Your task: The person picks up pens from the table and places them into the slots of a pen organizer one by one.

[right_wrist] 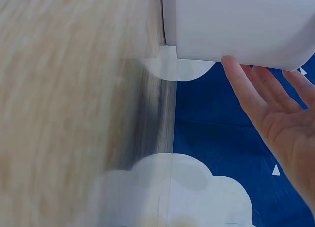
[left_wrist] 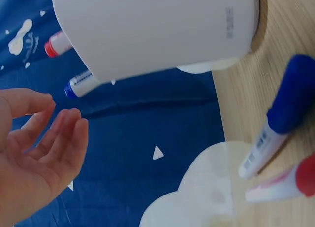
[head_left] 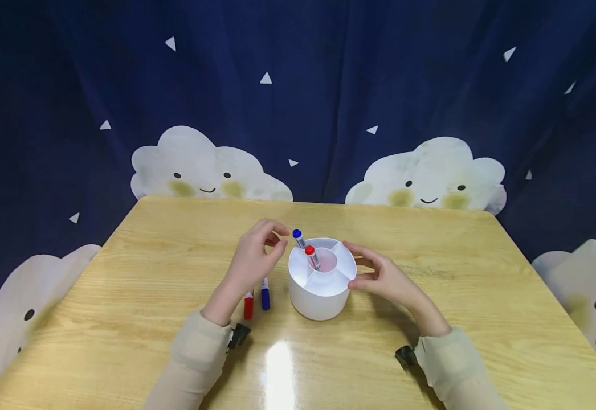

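A round white desk organizer [head_left: 320, 304] with a central cup and divided outer sections stands on the table. One marker with a blue cap [head_left: 297, 234] leans in an outer section at its back left. Another, with a red cap [head_left: 310, 250], leans in the central cup. My left hand [head_left: 257, 256] hovers just left of the blue cap, its fingers bent and thumb near the fingertips, with nothing between them. With thumb and fingers spread round the organizer's right side, my right hand [head_left: 382, 276] holds it at the rim.
On the table [head_left: 175, 250], left of the organizer, lie a red marker [head_left: 248, 306] and a blue marker [head_left: 265, 296], partly behind the left wrist. A dark blue curtain [head_left: 318, 102] with white clouds hangs beyond the table's far edge.
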`<state>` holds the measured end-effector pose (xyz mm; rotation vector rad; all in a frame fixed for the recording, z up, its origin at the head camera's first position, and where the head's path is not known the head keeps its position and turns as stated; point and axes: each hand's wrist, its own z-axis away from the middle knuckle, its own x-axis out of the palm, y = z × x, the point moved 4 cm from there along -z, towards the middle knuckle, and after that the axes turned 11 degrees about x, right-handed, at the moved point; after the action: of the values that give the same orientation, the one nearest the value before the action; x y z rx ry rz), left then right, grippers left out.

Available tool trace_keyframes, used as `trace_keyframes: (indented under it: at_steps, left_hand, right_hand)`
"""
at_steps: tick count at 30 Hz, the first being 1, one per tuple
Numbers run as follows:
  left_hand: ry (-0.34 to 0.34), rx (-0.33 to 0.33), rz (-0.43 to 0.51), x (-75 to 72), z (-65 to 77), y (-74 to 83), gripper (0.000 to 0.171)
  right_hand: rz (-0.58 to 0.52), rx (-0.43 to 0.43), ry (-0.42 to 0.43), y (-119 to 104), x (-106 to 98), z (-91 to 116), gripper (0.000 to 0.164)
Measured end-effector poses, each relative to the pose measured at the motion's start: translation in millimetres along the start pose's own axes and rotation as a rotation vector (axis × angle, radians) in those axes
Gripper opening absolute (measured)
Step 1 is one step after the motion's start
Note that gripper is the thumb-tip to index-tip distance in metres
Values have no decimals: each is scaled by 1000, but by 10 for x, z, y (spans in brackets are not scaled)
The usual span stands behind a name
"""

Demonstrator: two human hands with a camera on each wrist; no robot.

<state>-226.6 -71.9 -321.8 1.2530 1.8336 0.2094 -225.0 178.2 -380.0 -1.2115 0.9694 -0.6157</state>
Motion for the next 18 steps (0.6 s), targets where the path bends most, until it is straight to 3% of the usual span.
trace_keyframes:
  at_steps: [4,10,18]
  left_hand:
    - [20,-88,-22,-48,19,-110,11]
    - [-21,-249,-93,-104,69,-302,16]
    - [-117,-352,-162,-104,124,-569,34]
  right_hand:
    - [11,0,4,-2,6,7,73]
    - [1,-3,3,13,20,8,73]
    - [0,6,9,21,15,6,74]
